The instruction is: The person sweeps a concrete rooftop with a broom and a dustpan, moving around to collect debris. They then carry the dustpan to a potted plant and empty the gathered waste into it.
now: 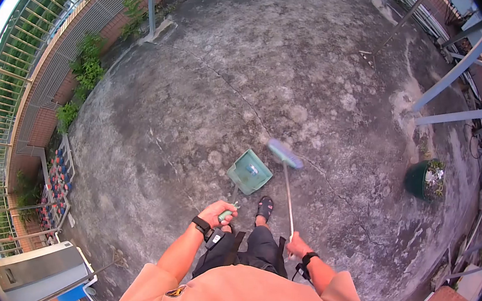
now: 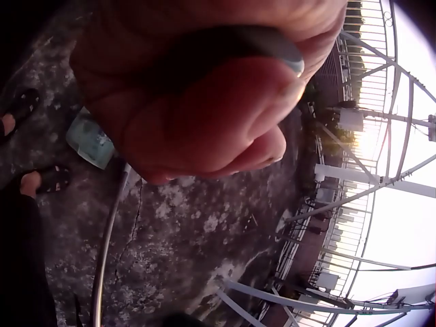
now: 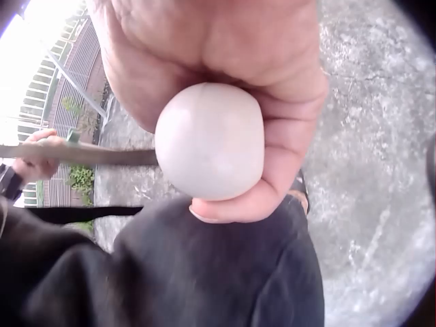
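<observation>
In the head view my left hand [image 1: 215, 212] grips the green handle [image 1: 225, 215] of a long-handled dustpan. Its green pan [image 1: 241, 180] lies on the concrete ahead of my feet, with a small bit of light litter [image 1: 252, 169] inside. My right hand [image 1: 299, 245] holds a broom by its thin stick [image 1: 289, 200]. The pale blue-green broom head [image 1: 284, 153], slightly blurred, is just right of the pan's far corner. Fingers curl round the broom's white rounded end cap [image 3: 210, 141] in the right wrist view. The left wrist view shows the curled left hand [image 2: 204, 112] large and close.
A sandalled foot [image 1: 265, 207] stands close behind the pan. Off to the right is a green plant pot [image 1: 417, 179], near slanted metal struts [image 1: 455, 74]. A brick wall with a railing [image 1: 29, 64] curves along the left. Cracked, stained concrete [image 1: 185, 113] spreads all round.
</observation>
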Demonstrator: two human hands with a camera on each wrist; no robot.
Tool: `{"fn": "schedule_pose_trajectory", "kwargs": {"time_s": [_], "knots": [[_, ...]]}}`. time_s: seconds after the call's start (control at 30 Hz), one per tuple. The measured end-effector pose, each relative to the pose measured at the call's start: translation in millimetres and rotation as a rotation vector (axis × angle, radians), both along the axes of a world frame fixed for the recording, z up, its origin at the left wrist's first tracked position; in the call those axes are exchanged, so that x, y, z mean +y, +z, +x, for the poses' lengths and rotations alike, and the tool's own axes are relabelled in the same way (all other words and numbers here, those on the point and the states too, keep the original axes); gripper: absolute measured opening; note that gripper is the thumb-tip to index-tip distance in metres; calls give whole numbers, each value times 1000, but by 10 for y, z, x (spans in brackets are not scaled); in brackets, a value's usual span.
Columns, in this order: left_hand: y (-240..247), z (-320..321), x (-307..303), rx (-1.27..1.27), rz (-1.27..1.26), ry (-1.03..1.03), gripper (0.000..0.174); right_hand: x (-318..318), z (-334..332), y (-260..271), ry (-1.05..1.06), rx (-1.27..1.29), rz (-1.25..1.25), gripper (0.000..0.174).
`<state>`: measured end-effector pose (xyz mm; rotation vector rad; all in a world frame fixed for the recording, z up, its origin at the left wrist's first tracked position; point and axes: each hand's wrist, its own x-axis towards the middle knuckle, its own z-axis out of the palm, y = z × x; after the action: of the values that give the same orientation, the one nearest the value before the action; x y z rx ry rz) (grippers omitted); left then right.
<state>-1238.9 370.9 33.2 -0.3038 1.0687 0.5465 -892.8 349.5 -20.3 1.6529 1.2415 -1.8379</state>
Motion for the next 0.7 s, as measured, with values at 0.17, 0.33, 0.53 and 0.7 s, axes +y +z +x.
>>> {"fn": "schedule_pose_trajectory", "kwargs": {"time_s": [0.17,0.33,0.53,0.7], "knots": [[-48,-140,180,-6,-27,-16,9,-335,9,605,-132,103,-231,29],[-41,-267,161,-30,-35,-55,9,-390,-15,808,-528,134,-229,33],[-57,-291,161,-129,-12,-156,7,-93,-185,1030,-808,104,-40,14],[-42,-231,444,-128,36,-334,6,255,172,852,-1032,78,134,8]]}}
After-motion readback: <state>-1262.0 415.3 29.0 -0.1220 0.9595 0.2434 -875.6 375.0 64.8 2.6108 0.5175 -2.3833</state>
